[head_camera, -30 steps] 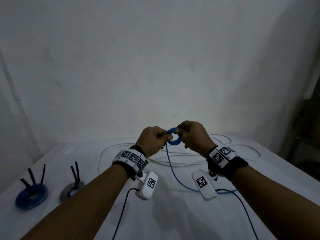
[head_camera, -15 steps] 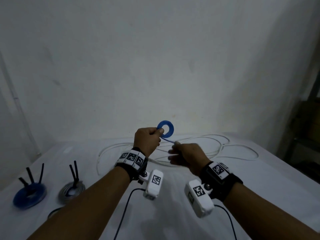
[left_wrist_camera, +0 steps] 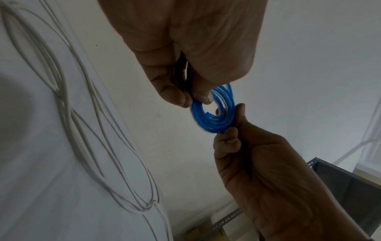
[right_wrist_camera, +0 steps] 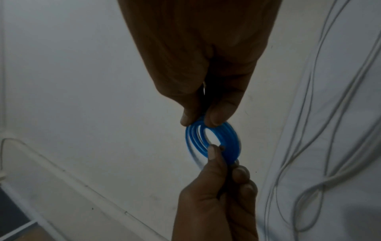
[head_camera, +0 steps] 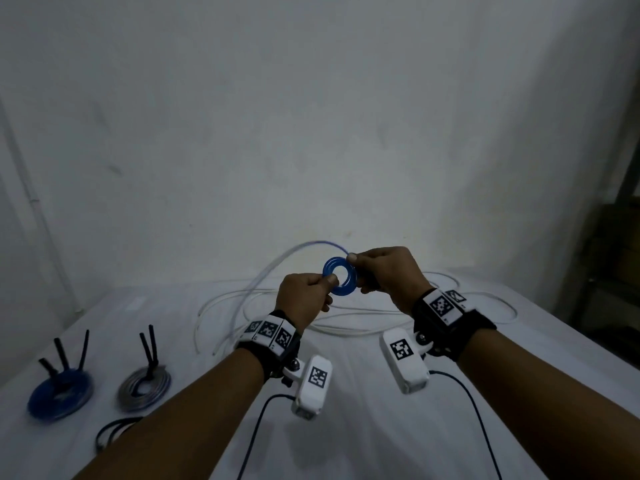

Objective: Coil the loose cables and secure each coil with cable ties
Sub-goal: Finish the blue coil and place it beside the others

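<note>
Both hands are raised above the counter (head_camera: pixel 346 427) and meet on a small blue coil (head_camera: pixel 339 279). The left hand (head_camera: pixel 304 299) pinches its near-left edge between thumb and fingertip; the right hand (head_camera: pixel 388 275) pinches the upper right, where the free strand (head_camera: pixel 277 263) arcs away, blurred with motion. Half a second back the left hand held the coil alone while the right drew cable lower down; now the right has come back up to lay another turn, so winding is under way and no tie is on this coil yet.

The wrist views show what the head view cannot: several separate turns lying side by side, and a cut end inside the ring in the left wrist view. Only the head view shows the two finished coils, blue (head_camera: pixel 60 396) and grey (head_camera: pixel 143 386), tied with black ties (head_camera: pixel 65 355), at the near left. Farther off, a loose white cable (head_camera: pixel 346 320) sprawls across the counter, uncoiled.
</note>
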